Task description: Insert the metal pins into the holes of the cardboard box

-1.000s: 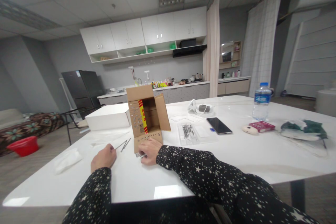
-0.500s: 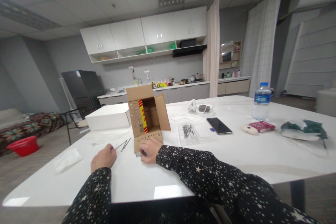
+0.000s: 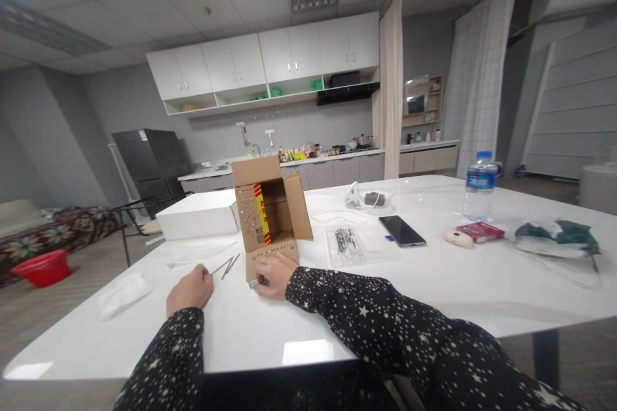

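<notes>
An open cardboard box (image 3: pixel 263 215) stands on the white table, its mouth facing me. Rows of small shiny pieces dot its left flap and its front flap (image 3: pixel 277 250). My right hand (image 3: pixel 274 275) rests on the front flap with curled fingers. A bit of metal shows under its fingertips, too hidden to name. My left hand (image 3: pixel 189 289) lies closed on the table to the left. One thin metal rod (image 3: pixel 222 266) sticks out from its fingers, and a second rod (image 3: pixel 230 266) lies just beside that one.
A white box (image 3: pixel 200 213) stands behind my left hand, with crumpled white tissue (image 3: pixel 124 295) at the left. Right of the cardboard box are a clear case of metal pieces (image 3: pixel 346 244), a phone (image 3: pixel 402 231), a dark red pack (image 3: pixel 481 232) and a water bottle (image 3: pixel 479 187).
</notes>
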